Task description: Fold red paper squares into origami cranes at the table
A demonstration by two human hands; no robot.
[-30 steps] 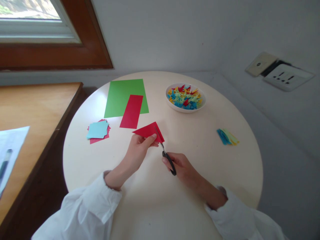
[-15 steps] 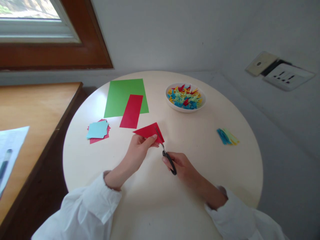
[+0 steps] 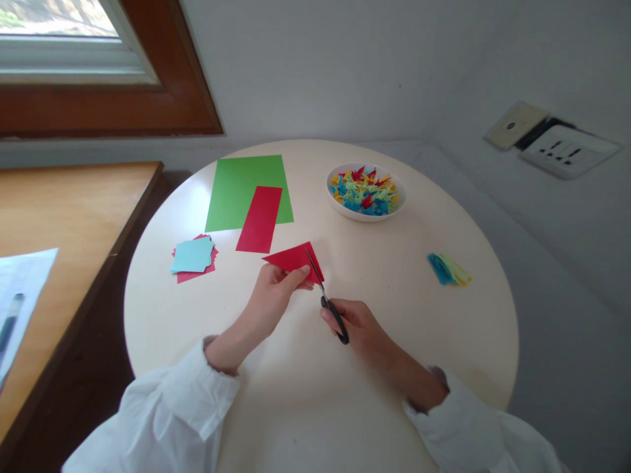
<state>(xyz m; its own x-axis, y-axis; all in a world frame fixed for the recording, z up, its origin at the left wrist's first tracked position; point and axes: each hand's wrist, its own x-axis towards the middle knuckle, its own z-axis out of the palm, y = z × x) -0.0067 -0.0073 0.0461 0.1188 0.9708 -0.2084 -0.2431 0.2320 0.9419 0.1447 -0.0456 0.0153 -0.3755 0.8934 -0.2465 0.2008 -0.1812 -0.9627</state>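
My left hand (image 3: 274,295) pinches a red paper triangle (image 3: 290,259) above the round cream table (image 3: 394,315), thumb on top near its lower edge. My right hand (image 3: 359,326) is closed around the black handles of a pair of scissors (image 3: 328,301). The blades point up and away and run along the right side of the red triangle, touching it. Both wrists show white sleeves.
A green sheet (image 3: 246,189) with a red rectangle (image 3: 259,219) on it lies at the back. Light blue and red squares (image 3: 194,257) are stacked to the left. A white bowl (image 3: 365,192) holds several coloured paper bits. Blue-yellow folded strips (image 3: 447,269) lie right. A wooden desk (image 3: 64,223) stands left.
The scissors have crept slightly forward along the red triangle's right edge. Both hands otherwise stay where they were.
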